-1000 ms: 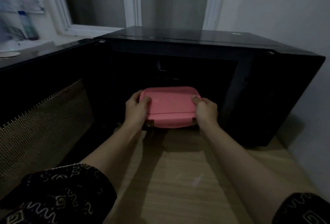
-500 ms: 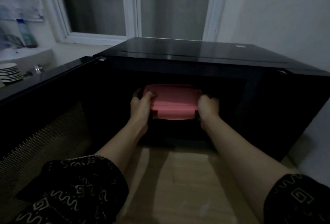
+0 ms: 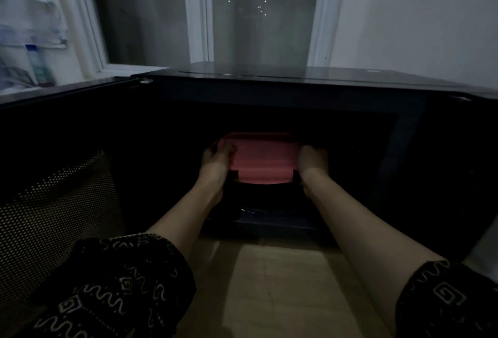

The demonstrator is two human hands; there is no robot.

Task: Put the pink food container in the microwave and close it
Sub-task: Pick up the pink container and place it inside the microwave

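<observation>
The pink food container (image 3: 262, 158) is inside the dark cavity of the black microwave (image 3: 310, 86), held level between both hands. My left hand (image 3: 215, 161) grips its left end and my right hand (image 3: 312, 161) grips its right end. Whether the container rests on the turntable below cannot be told in the dim light. The microwave door (image 3: 59, 175) is swung wide open to the left, its perforated mesh panel facing me.
The microwave stands on a wooden counter (image 3: 275, 283) against a white wall (image 3: 417, 14) on the right. A window (image 3: 204, 8) is behind it. Blurred items, a bottle (image 3: 37, 65) among them, sit at far left beyond the door.
Both hands have carried the container from the front of the microwave opening deeper into the cavity. My head has moved closer and lower.
</observation>
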